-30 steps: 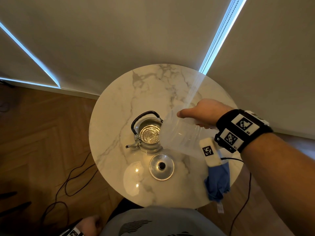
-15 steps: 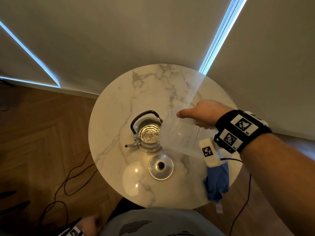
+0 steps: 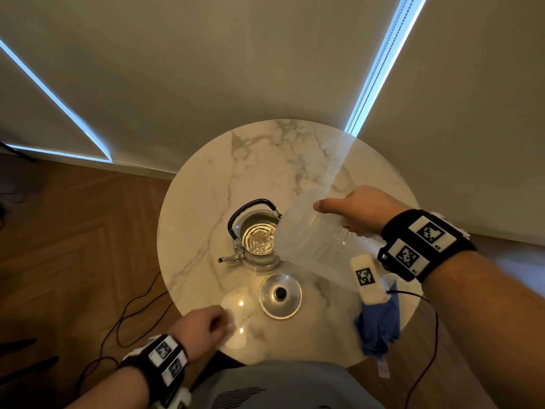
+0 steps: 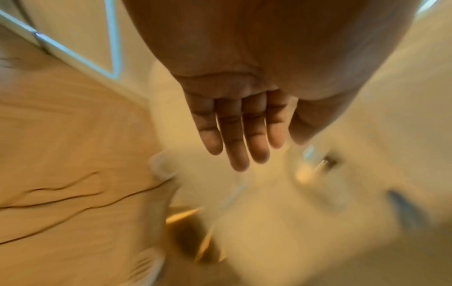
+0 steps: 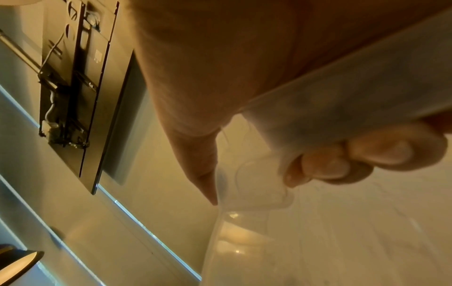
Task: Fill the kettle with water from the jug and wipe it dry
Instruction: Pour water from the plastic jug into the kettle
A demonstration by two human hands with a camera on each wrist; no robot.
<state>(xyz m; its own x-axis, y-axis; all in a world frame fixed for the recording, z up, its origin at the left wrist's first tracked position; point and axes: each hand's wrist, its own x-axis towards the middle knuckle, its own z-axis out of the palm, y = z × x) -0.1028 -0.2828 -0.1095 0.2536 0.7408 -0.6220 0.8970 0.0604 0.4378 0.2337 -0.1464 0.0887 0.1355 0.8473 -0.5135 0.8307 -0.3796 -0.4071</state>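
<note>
Right-hand fingers (image 5: 342, 162) curl round the handle of the translucent jug (image 3: 312, 231), thumb laid along its upper wall. The right hand (image 3: 362, 208) holds the jug tipped, its lip over the open mouth of the kettle (image 3: 256, 243), which stands on the desk (image 3: 206, 184) just beyond the fingertips. Pouring appears under way: water ripples inside the kettle. To pour well, keep the lip centred over the opening, clear of the raised black handle, and tilt gradually to avoid splashing the marble. The forearm reaches in from the right, wrist rolled inward. The left hand (image 3: 203, 323), loose-fingered, holding nothing, hovers at the desk's near edge. The lid (image 3: 280, 295) lies between the hands; the blue cloth (image 3: 380, 329) lies below the right wrist.
</note>
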